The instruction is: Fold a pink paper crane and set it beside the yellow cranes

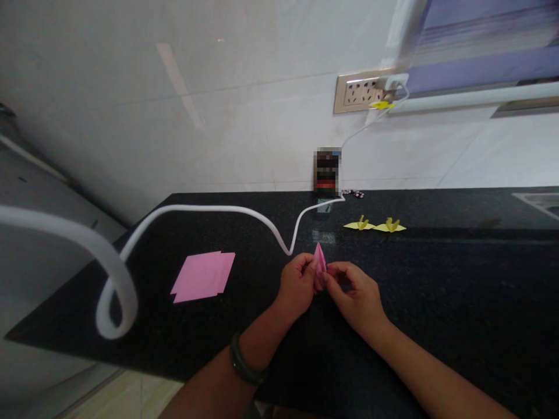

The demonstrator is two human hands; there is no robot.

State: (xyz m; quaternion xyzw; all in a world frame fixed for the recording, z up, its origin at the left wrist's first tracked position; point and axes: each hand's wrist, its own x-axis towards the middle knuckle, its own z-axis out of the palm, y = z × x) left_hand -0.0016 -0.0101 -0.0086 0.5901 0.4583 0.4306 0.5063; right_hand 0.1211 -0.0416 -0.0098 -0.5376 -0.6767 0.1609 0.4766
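Observation:
A folded piece of pink origami paper (pixel 320 259) stands with its pointed tip upward between my two hands, just above the dark counter. My left hand (pixel 299 282) grips its left side between thumb and fingers; a dark bangle circles that wrist. On the other side, my right hand (pixel 356 294) pinches the lower right edge with thumb and forefinger. The fingers cover part of the lower folds. To the left lies a small stack of pink paper sheets (pixel 203 276). Two yellow paper cranes (pixel 390 226) sit side by side beyond my right hand.
A white cable (pixel 231 209) crosses the black counter (pixel 458 291) and loops up close on the left. A phone-like device (pixel 326 171), its screen pixelated, leans against the tiled wall. Above it is a socket panel (pixel 356 93) with a plugged-in charger. A metal edge (pixel 535 203) shows far right.

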